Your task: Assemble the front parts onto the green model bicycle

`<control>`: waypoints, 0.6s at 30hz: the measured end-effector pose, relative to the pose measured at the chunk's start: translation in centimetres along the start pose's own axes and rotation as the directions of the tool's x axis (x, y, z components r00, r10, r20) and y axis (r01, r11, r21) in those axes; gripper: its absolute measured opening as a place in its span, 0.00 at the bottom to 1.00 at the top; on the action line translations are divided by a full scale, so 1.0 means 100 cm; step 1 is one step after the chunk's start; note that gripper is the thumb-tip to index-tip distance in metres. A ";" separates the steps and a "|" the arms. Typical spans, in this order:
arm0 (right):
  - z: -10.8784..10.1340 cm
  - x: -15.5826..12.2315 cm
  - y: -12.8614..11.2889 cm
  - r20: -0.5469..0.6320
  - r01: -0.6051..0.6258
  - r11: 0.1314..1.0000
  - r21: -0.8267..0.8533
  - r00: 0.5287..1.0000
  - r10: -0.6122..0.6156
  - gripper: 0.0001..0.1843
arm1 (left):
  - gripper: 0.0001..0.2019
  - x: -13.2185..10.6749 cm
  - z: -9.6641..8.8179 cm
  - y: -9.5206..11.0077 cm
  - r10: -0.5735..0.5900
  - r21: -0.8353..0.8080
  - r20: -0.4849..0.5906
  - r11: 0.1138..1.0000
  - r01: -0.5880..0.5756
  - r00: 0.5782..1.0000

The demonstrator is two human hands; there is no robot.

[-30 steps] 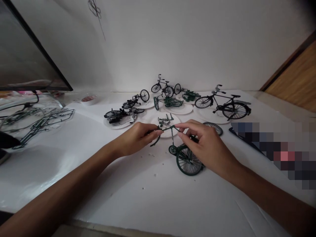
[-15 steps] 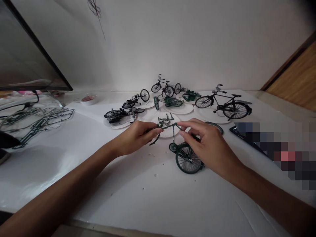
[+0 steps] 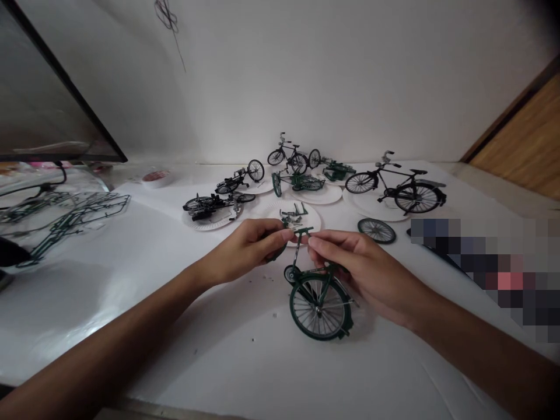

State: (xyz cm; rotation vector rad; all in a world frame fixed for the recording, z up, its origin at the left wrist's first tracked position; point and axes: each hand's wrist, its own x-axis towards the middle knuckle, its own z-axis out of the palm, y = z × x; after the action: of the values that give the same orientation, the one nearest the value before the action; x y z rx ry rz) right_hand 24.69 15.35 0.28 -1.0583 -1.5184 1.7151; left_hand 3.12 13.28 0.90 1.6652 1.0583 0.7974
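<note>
Inwardly angled, left hand [image 3: 245,248] and right hand [image 3: 371,268] pinch a green bicycle [image 3: 312,300].

One view is given, from a camera worn on the head. It is pointed forward and down, and the fingers [image 3: 278,237] are seen from behind and above, near the middle. The bike [image 3: 321,309] at the fingers is seen from close by. Past the fingers, the plates [image 3: 314,213] are shown farther off, and the wall [image 3: 245,81] behind is faced nearly straight on. Far left of the fingers, a screen [image 3: 48,93] is cut off by the view's edge.
</note>
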 end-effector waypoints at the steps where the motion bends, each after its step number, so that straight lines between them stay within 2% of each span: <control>1: -0.001 0.000 0.000 0.042 -0.007 1.000 0.000 0.999 0.007 0.13 | 0.19 0.000 0.002 0.000 -0.002 -0.023 0.004 1.000 0.003 1.000; 4: -0.002 0.000 0.002 0.134 0.002 0.997 -0.074 0.991 0.008 0.15 | 0.17 -0.001 0.007 0.002 0.004 -0.024 0.000 1.000 -0.004 1.000; 7: -0.001 -0.001 0.003 0.148 0.044 0.980 -0.192 0.989 -0.015 0.16 | 0.13 0.000 0.012 0.004 0.060 -0.004 -0.053 0.998 -0.060 0.997; 10: 0.000 -0.002 0.000 0.177 0.081 0.957 -0.277 0.984 -0.032 0.17 | 0.12 0.002 0.016 0.002 0.057 -0.061 -0.082 0.996 -0.063 0.995; 13: -0.010 0.001 -0.005 0.298 0.124 0.943 -0.309 0.954 -0.028 0.16 | 0.13 0.004 0.016 0.000 0.013 -0.112 -0.085 0.993 -0.023 0.996; 15: -0.023 0.006 -0.008 0.349 0.167 0.924 -0.345 0.936 -0.039 0.20 | 0.13 0.004 0.013 -0.001 -0.018 -0.113 -0.085 0.994 0.008 0.996; 16: -0.030 0.009 -0.009 0.332 0.206 0.914 -0.349 0.940 -0.085 0.22 | 0.13 0.004 0.010 -0.001 -0.028 -0.107 -0.086 0.994 0.018 0.996; 18: -0.042 0.017 -0.011 0.180 0.257 0.853 -0.455 0.964 -0.195 0.23 | 0.14 0.003 0.001 -0.001 -0.032 -0.101 -0.067 0.995 0.025 0.997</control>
State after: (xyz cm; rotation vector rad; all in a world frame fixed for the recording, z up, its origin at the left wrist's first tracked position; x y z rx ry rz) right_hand 27.41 19.04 0.95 -0.9589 -2.1285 1.2935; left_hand 3.35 13.54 0.81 1.5443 1.0697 0.8807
